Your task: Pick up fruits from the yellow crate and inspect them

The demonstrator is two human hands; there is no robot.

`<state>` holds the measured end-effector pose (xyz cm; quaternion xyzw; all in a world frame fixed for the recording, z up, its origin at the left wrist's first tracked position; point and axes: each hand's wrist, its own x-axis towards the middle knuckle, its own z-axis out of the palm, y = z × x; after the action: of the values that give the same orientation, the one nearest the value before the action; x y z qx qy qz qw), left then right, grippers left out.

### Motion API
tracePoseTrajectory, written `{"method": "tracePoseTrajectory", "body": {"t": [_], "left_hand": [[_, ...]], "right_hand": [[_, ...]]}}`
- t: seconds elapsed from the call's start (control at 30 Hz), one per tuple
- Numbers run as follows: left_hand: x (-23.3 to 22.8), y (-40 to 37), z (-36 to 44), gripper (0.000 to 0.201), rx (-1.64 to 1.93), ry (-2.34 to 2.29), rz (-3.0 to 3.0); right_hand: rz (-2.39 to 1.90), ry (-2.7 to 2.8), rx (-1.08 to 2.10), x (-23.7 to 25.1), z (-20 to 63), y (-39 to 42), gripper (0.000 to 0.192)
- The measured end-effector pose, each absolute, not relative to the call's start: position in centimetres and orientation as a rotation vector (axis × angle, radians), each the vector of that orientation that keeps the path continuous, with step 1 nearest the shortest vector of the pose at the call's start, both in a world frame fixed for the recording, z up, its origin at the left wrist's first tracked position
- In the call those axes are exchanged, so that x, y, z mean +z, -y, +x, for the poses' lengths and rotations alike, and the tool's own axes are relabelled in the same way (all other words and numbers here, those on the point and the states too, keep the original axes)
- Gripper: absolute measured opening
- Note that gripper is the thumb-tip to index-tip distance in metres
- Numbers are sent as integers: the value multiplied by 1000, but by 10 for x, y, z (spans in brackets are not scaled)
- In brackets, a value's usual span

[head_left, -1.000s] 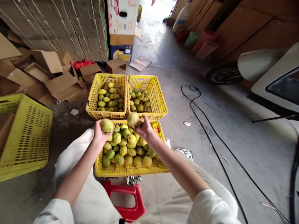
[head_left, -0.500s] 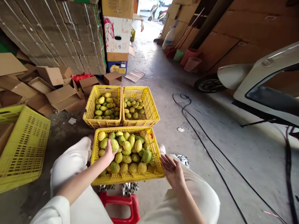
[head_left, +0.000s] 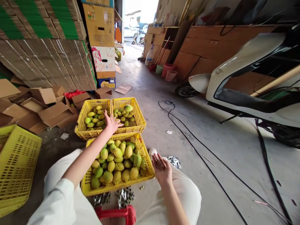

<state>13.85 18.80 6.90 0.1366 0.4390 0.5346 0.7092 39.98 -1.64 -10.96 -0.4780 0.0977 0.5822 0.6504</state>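
In front of me stands a yellow plastic crate (head_left: 114, 187) full of oval yellow-green fruits (head_left: 118, 152). Two more yellow crates stand behind it, a left one (head_left: 79, 126) and a right one (head_left: 140, 117), both partly filled with similar fruits. My left hand (head_left: 112, 122) is stretched over the inner edges of these back crates, fingers spread and holding nothing. Beyond it, a bigger-looking green-yellow fruit (head_left: 128, 108) is over the right back crate; whether it rests or is in the air I cannot tell. My right hand (head_left: 161, 168) is open, palm up, beside the front crate's right edge.
A red plastic stool (head_left: 117, 213) shows between my legs. Another yellow crate (head_left: 18, 168) stands at left, near discarded cardboard boxes (head_left: 53, 112). Black cables (head_left: 187, 134) run across the floor at right, near a parked white scooter (head_left: 220, 72). Stacked cartons (head_left: 99, 28) rise behind.
My left hand has moved forward from the front crate to the back crates and let go of the fruit it held. That fruit appears over the right back crate. My right hand stays open.
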Motion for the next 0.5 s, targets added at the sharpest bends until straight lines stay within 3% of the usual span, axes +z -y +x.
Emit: {"method": "tracePoseTrajectory", "body": {"t": [0.1,0.3,0.5], "left_hand": [[77,-164,104,82,1264,-993,452],[36,-111,40,70,1254,-1285,723],[21,-123,-12,61,1395,-1420,885]], "right_hand": [[-1122,-161,1332,-112,400,17,26],[-1349,42,1359,-111,389,24,19],[-1680,679,1370,-91,394,14,40]]}}
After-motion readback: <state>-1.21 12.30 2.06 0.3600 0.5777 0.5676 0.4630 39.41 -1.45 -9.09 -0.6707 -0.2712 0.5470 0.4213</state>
